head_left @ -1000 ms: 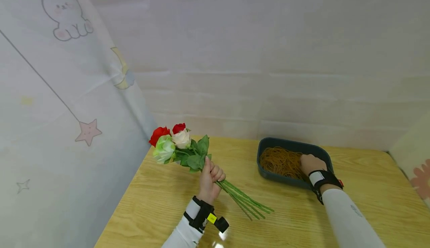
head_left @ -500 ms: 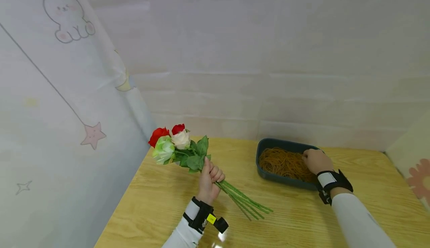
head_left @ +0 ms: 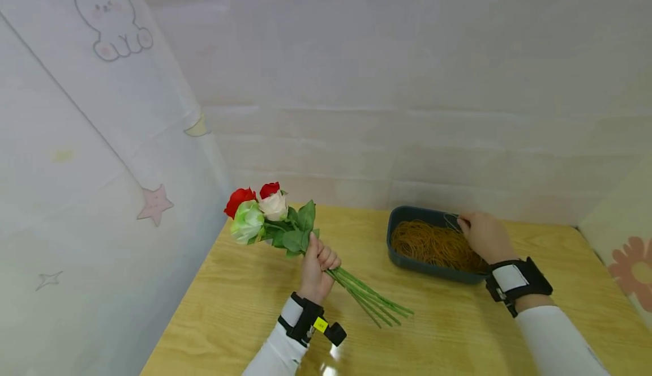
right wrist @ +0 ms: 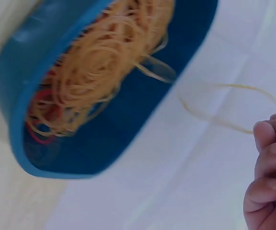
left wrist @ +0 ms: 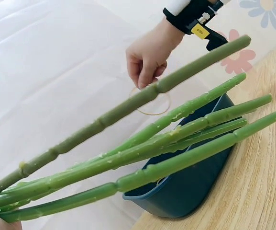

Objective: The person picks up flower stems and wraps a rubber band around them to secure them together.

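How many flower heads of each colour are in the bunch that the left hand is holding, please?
Red flower heads: 2
Cream-white flower heads: 1
Pale green flower heads: 1
Total: 4 flower heads show in the head view, in the bunch gripped by the left hand.

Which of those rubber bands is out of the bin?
The single rubber band pinched in the right hand, dangling above the blue bin; the others lie heaped inside.

right hand (head_left: pixel 484 235) now up out of the rubber band pile (head_left: pixel 430 244), raised above the tray (head_left: pixel 402 263), pinching a single rubber band (left wrist: pixel 149 101)
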Demonstrator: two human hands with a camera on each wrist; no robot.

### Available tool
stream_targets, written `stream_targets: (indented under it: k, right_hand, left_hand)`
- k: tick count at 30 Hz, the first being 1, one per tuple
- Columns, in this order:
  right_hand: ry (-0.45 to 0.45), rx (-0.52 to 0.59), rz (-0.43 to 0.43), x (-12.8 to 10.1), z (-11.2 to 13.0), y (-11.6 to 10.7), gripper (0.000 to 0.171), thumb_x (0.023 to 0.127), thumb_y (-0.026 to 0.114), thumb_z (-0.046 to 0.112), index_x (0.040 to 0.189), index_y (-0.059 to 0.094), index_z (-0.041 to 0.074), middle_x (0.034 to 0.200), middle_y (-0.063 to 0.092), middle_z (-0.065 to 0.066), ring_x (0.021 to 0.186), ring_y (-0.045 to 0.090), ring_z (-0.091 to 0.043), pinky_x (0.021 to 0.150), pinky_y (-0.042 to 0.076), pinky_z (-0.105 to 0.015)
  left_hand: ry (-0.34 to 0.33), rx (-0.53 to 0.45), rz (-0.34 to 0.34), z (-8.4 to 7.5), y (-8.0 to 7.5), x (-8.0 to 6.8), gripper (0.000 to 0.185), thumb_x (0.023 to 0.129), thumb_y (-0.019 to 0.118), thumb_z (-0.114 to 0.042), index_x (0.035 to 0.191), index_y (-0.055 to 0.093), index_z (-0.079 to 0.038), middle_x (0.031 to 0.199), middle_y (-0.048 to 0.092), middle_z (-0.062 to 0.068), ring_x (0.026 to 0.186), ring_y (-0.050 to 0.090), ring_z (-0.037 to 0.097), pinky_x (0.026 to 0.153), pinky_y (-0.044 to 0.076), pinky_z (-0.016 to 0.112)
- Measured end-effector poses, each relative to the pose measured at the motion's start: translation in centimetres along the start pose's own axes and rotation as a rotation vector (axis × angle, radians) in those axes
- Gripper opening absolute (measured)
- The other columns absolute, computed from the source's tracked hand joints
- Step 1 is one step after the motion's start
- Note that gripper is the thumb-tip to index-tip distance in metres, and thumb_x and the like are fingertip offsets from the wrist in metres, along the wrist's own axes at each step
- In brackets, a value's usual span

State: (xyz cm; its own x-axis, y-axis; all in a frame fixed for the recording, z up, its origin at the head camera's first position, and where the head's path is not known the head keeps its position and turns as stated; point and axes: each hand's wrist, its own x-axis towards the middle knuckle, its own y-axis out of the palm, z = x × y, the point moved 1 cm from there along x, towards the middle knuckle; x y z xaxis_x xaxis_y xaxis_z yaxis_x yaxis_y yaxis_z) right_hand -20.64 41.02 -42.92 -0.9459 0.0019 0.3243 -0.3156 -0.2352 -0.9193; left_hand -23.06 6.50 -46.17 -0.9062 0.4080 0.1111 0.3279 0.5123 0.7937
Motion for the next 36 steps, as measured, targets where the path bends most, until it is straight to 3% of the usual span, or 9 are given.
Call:
stream_targets:
  k: [9,17,22,26,31,36]
  right_hand:
    - [-0.075,0.053,-0.142,-0.9,1.8,-1.8,0.010,0.086,0.059,0.000,0.090,0.066,-0.007,0.080,0.066,-0.024,0.060,0.060,-0.029,0.056,0.048,-0.044]
    - [-0.275,0.077,-0.239,-4.0,5.2,-3.1,0.007,0.079,0.068,0.000,0.086,0.068,0.000,0.069,0.064,-0.008,0.049,0.048,-0.009,0.047,0.039,-0.025]
    - [-0.371,0.145,-0.226,-7.4,7.2,-2.2,0.008,0.086,0.064,0.011,0.089,0.069,0.005,0.077,0.066,-0.002,0.060,0.058,-0.010,0.052,0.046,-0.021]
    - [-0.433,0.242,-0.229,-10.3,7.9,-0.6,0.029,0.096,0.048,0.027,0.089,0.068,0.008,0.076,0.064,0.003,0.060,0.057,-0.003,0.054,0.040,-0.011]
    - [-0.467,0.345,-0.235,-13.1,8.5,0.9,0.027,0.097,0.046,0.026,0.090,0.066,0.010,0.076,0.062,0.007,0.062,0.055,0.001,0.057,0.037,-0.006]
    - [-0.456,0.384,-0.215,-14.3,8.7,1.6,0.023,0.096,0.049,0.025,0.090,0.066,0.011,0.077,0.062,0.008,0.064,0.057,0.001,0.060,0.039,-0.006]
  left_hand:
    - [0.002,0.003,-0.024,0.4,-0.1,0.0,0.048,0.102,0.019,-0.038,0.060,0.012,-0.016,0.054,0.005,0.000,0.049,0.004,0.014,0.054,0.011,0.022]
    - [0.003,0.009,-0.057,0.4,0.1,0.4,0.049,0.101,0.024,-0.039,0.058,0.016,-0.017,0.054,0.006,0.000,0.049,0.006,0.013,0.051,0.017,0.019]
    - [0.000,0.001,-0.070,0.5,0.3,0.4,0.049,0.100,0.026,-0.040,0.059,0.016,-0.017,0.055,0.006,-0.001,0.049,0.006,0.013,0.052,0.017,0.019]
    - [-0.005,-0.015,-0.073,0.4,0.4,0.4,0.048,0.100,0.026,-0.040,0.059,0.018,-0.017,0.054,0.007,-0.002,0.048,0.008,0.011,0.052,0.016,0.019]
    - [-0.015,-0.024,-0.043,0.2,0.4,0.2,0.047,0.101,0.022,-0.040,0.060,0.016,-0.017,0.054,0.006,-0.002,0.048,0.006,0.011,0.053,0.013,0.020]
    - [-0.008,-0.027,-0.004,0.0,0.5,0.3,0.046,0.101,0.020,-0.040,0.061,0.016,-0.017,0.055,0.007,-0.002,0.049,0.006,0.011,0.053,0.013,0.020]
